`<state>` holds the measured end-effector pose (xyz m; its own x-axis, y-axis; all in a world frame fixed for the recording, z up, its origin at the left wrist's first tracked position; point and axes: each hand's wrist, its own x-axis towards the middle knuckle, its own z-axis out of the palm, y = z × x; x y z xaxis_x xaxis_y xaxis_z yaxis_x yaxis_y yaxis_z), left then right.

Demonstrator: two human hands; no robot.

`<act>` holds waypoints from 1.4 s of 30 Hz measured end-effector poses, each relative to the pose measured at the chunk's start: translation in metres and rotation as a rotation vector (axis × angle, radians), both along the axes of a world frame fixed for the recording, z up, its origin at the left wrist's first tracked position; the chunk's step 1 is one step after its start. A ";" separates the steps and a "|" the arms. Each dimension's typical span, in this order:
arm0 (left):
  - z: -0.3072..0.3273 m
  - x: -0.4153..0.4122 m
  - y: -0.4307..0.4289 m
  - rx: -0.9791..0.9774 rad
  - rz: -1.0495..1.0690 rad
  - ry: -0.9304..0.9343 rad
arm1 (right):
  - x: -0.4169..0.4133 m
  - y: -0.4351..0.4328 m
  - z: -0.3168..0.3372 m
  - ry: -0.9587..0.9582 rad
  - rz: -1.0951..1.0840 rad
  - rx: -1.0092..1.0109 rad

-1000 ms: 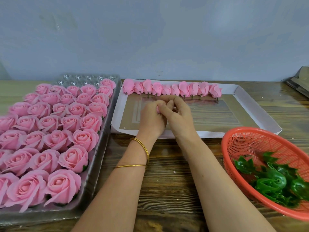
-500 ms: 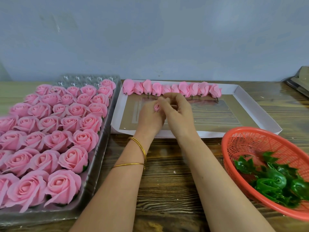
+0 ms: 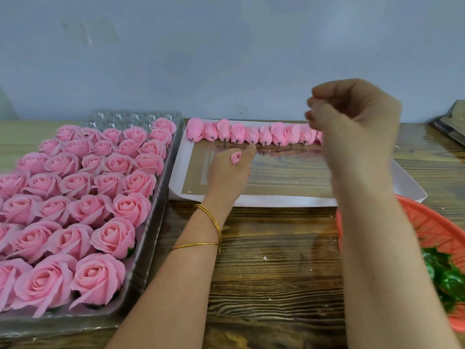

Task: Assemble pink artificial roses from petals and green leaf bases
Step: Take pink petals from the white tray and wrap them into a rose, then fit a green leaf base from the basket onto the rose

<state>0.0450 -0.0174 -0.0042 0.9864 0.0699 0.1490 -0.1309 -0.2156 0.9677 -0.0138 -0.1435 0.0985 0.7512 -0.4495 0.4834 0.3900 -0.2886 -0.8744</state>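
Wooden bench [image 3: 271, 248]. At nine o'clock, a clear plastic tray [image 3: 149, 235] is packed with finished pink roses [image 3: 75, 197]. At twelve, a shallow white box [image 3: 251, 200] has pink petal bundles [image 3: 251, 134] lining its far edge. At four, an orange basket [image 3: 432, 233] holds green leaf bases [image 3: 448, 280]. The right hand [image 3: 362, 122] is at one o'clock, fingers curled and blurred; I cannot tell if it grips anything. The left hand [image 3: 229, 177], over the box, pinches a small pink rosebud [image 3: 236, 157].

- Far wall [image 3: 226, 46]: plain pale blue-grey, matte, runs the full width. Faint scuffs upper left.
- Table [image 3: 264, 260]: wood with heavy grain, dark in the near middle, paler far left. It meets the wall. A few small white flecks on the near part.
- Light: soft, even, no hard shadows. Slight sheen on the tabletop.
- Far right: dark flat object [image 3: 450, 122], cut off at the edge, can't identify.
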 end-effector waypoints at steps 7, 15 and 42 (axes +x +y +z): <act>0.002 -0.001 0.000 0.007 -0.010 -0.008 | -0.028 -0.063 0.018 0.290 -0.072 -0.299; 0.003 -0.003 0.000 -0.008 -0.011 -0.011 | -0.043 -0.091 0.011 0.944 -0.005 -0.770; 0.003 -0.003 0.001 -0.032 -0.004 0.020 | -0.028 -0.092 -0.029 1.382 0.130 -0.912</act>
<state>0.0420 -0.0159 -0.0012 0.9894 0.0706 0.1267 -0.1120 -0.1840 0.9765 -0.0417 -0.2355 0.0693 0.8164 -0.3156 -0.4837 -0.4241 -0.8961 -0.1312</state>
